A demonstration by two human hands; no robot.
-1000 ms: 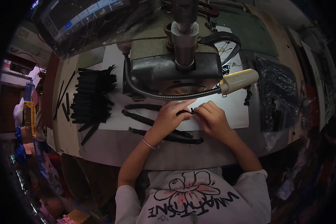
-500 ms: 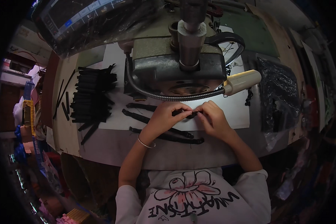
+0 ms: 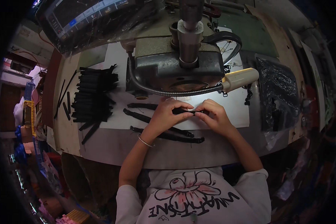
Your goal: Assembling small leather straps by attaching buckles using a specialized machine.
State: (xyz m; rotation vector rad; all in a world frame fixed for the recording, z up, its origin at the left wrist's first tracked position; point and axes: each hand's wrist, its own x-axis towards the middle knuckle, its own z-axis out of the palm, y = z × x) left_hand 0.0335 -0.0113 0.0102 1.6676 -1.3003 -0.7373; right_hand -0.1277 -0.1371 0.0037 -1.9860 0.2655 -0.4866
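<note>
Both hands meet below the sewing machine head (image 3: 179,61), over the white sheet (image 3: 235,112). My left hand (image 3: 168,115), with a bracelet on its wrist, pinches a black fabric strap (image 3: 178,111) between thumb and fingers. From the other side, my right hand (image 3: 214,117) pinches the end of the same strap. The fingers hide most of it, so whether a small part is held with it cannot be made out. Several more straps (image 3: 164,136) lie loose under and beside my left wrist and hand.
On the left is a thick pile of black strips (image 3: 93,93), with a few thin ones (image 3: 66,108) beside it. A gooseneck lamp (image 3: 240,80) crosses before the machine. Small black parts (image 3: 248,95) and a clear plastic bag (image 3: 278,93) lie right. A screen (image 3: 86,16) stands upper left.
The fingertips have shifted slightly on the strap, and my right-hand fingers have adjusted their pinch. The whole view has moved a little; the straps and pile lie as before.
</note>
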